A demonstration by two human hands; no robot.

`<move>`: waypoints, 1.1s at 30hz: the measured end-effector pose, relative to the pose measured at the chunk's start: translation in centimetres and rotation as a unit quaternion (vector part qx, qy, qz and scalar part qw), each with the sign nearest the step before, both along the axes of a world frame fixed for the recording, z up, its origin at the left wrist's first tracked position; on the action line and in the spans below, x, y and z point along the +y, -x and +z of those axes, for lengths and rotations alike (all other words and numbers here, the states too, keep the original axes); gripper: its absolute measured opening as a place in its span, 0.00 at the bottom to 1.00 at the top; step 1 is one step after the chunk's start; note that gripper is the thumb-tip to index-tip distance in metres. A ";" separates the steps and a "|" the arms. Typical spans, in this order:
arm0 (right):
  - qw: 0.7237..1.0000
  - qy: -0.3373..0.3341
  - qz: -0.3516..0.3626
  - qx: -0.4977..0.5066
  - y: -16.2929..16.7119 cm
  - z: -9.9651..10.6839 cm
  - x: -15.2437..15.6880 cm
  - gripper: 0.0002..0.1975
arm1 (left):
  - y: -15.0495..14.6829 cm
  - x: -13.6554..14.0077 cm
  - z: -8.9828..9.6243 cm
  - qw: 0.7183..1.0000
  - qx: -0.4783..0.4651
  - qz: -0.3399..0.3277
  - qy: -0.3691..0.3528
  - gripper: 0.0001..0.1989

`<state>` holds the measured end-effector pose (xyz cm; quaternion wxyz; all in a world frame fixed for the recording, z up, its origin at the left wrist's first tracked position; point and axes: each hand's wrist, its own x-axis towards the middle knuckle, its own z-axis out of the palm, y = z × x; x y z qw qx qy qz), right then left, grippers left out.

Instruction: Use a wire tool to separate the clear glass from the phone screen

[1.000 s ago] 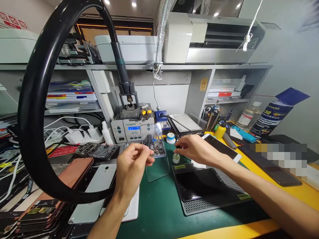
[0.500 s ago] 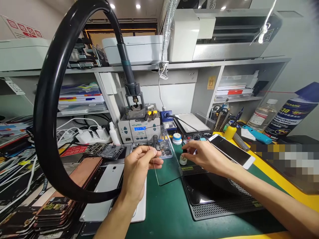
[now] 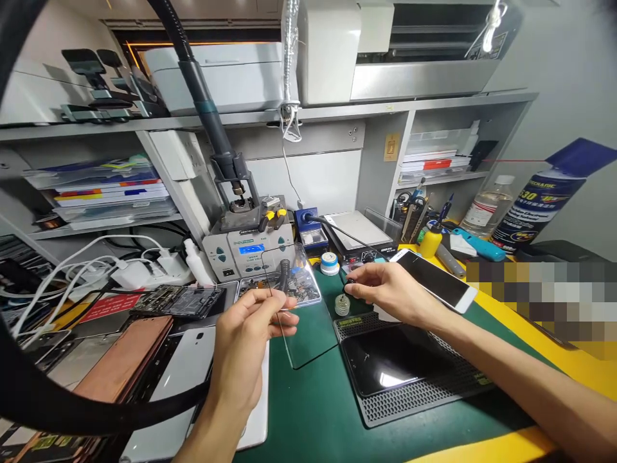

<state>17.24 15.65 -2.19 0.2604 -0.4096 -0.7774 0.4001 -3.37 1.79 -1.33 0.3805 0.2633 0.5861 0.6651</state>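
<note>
My left hand [image 3: 250, 334] pinches a clear glass panel [image 3: 308, 341] by its left edge and holds it tilted above the green mat. Between the thumb and fingers of my right hand [image 3: 390, 292] is a small black bottle cap [image 3: 348, 285]. Just below it stands a little glass bottle [image 3: 342, 305], its neck showing under the cap. Whether a brush hangs from the cap, I cannot tell. A black-screened phone [image 3: 395, 360] lies below my right forearm on a grey perforated pad [image 3: 409, 406].
A black hose [image 3: 120, 421] loops across the left side, close to my left forearm. Stacked phone parts [image 3: 120, 360] lie at left. Behind stand a hot air station [image 3: 250, 257], a parts tray [image 3: 308, 297] and a round tin [image 3: 330, 263]. A white phone [image 3: 436, 280] lies at right.
The black cap, earlier on or close above the bottle, is now raised off its neck in my right hand. My left hand still holds the glass panel. The whole view has shifted.
</note>
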 end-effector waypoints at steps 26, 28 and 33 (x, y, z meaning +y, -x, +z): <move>0.978 0.009 -0.094 0.185 -1.1 2.8 -1.6 0.19 | -2.0 -0.8 0.6 0.999 0.028 -0.033 -0.015 0.11; 0.962 0.030 -0.092 0.257 -1.1 3.3 -2.3 0.18 | -2.3 -0.8 0.7 0.999 0.030 -0.037 -0.013 0.11; 0.945 0.047 -0.067 0.317 -0.4 3.3 -4.5 0.14 | -2.9 -0.9 0.8 0.998 0.027 -0.055 0.003 0.12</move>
